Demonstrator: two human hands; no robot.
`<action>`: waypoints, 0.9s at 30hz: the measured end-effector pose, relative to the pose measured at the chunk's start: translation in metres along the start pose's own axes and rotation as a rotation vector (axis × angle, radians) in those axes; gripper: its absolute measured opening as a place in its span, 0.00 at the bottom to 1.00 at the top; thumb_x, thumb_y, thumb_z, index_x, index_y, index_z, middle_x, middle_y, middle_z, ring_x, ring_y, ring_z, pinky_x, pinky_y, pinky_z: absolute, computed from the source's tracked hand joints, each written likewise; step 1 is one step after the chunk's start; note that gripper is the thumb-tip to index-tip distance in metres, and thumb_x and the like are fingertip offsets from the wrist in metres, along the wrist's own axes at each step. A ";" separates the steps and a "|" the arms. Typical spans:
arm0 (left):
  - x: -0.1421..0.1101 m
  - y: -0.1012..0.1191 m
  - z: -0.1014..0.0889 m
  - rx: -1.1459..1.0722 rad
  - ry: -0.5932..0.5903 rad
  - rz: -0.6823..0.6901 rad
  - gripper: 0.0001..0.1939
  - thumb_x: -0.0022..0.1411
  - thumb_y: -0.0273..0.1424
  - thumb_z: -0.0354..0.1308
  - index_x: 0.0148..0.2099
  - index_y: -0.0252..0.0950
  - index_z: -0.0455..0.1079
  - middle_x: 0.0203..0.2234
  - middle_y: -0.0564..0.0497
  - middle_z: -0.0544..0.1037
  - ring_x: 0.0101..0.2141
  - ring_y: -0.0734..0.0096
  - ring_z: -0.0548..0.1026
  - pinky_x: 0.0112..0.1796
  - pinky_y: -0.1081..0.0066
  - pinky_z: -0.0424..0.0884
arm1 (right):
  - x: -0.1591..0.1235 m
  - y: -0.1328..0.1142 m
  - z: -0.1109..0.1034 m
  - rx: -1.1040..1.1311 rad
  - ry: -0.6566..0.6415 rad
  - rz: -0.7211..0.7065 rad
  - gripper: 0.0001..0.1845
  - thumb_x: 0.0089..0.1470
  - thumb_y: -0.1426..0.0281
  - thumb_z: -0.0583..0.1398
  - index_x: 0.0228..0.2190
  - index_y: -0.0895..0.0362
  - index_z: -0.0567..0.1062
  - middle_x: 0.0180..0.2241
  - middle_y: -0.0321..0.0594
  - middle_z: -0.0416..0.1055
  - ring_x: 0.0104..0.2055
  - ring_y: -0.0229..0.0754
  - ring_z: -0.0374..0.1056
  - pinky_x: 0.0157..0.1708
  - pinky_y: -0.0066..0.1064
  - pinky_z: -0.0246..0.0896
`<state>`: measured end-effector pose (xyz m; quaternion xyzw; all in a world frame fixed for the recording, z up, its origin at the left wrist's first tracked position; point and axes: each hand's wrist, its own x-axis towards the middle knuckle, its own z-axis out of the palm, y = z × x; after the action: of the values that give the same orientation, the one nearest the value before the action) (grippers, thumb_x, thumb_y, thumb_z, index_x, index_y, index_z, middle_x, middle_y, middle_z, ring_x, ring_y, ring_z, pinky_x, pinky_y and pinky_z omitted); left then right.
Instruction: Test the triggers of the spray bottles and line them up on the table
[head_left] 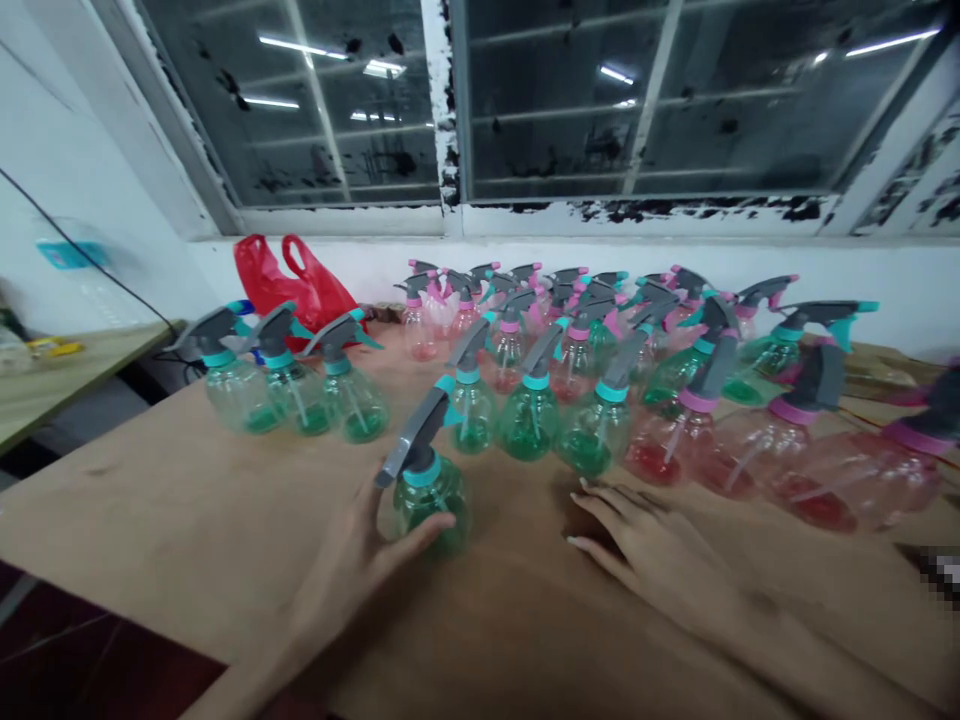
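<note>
My left hand (390, 545) is wrapped round the body of a clear green spray bottle (442, 487) with a turquoise collar and a grey trigger head. The bottle stands nearly upright, its head leaning up to the right. My right hand (637, 525) rests low over the tabletop with fingers apart and nothing in it. Just beyond its fingertips stands another green spray bottle (592, 430). To the right of that is a pink spray bottle (671, 440) with a pink collar.
Three green spray bottles (281, 390) stand at the left of the brown table (187, 560). Many pink and green bottles crowd the back and right. Behind them are a red plastic bag (300, 285) and a window (675, 100). A second table (75, 370) is at far left.
</note>
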<state>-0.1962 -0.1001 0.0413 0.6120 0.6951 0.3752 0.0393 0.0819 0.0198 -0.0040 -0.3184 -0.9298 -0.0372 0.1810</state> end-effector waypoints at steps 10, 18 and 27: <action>0.030 -0.055 -0.031 0.160 0.113 -0.006 0.25 0.53 0.48 0.60 0.48 0.39 0.67 0.42 0.47 0.68 0.38 0.57 0.73 0.35 0.61 0.74 | 0.087 -0.051 -0.034 0.060 0.120 0.041 0.23 0.60 0.58 0.50 0.50 0.58 0.67 0.45 0.48 0.72 0.39 0.51 0.73 0.29 0.40 0.71; 0.062 -0.055 -0.022 0.274 0.102 0.087 0.23 0.56 0.49 0.56 0.47 0.38 0.66 0.38 0.47 0.70 0.40 0.58 0.73 0.42 0.58 0.71 | 0.130 -0.071 -0.024 0.066 0.195 0.209 0.31 0.58 0.56 0.51 0.56 0.63 0.60 0.47 0.56 0.70 0.33 0.56 0.73 0.27 0.46 0.68; 0.083 -0.052 -0.012 0.300 0.108 0.088 0.25 0.57 0.46 0.58 0.51 0.36 0.60 0.43 0.42 0.75 0.42 0.53 0.75 0.39 0.58 0.73 | 0.159 -0.070 -0.023 0.195 0.074 0.336 0.34 0.56 0.54 0.52 0.54 0.67 0.59 0.45 0.60 0.69 0.43 0.60 0.70 0.34 0.45 0.65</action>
<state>-0.2658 -0.0310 0.0539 0.6197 0.7170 0.3008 -0.1065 -0.0695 0.0520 0.0783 -0.4483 -0.8555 0.0721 0.2489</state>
